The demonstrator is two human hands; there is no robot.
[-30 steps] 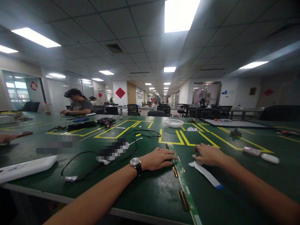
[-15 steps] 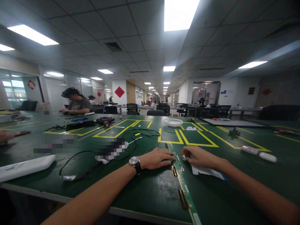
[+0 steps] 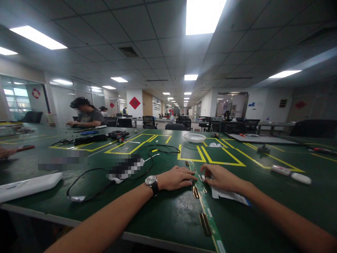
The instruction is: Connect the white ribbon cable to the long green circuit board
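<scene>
A long, narrow green circuit board (image 3: pixel 205 201) lies on the table, running from the middle toward the front edge, with brown-gold flat tabs along its left side. My left hand (image 3: pixel 177 178) rests flat, fingers stretched out, their tips on the board's left edge near its far end. Across from it, my right hand (image 3: pixel 222 178) pinches a small white piece (image 3: pixel 203 178) between thumb and fingers, at the board's right edge. Whether the piece touches the board I cannot tell. Under my right hand lies a white sheet (image 3: pixel 229 195), partly covered.
A white power strip (image 3: pixel 31 186) and a black cable (image 3: pixel 91 171) lie to the left. Farther off stand a clear ribbed dish (image 3: pixel 194 137) and crumpled white paper (image 3: pixel 215 144). At right lies a white capped object (image 3: pixel 291 174). A co-worker (image 3: pixel 88 114) sits at far left.
My right hand has moved slightly left with the small white piece, closer to the board. The white sheet under it has shifted left too. My left hand stays in place.
</scene>
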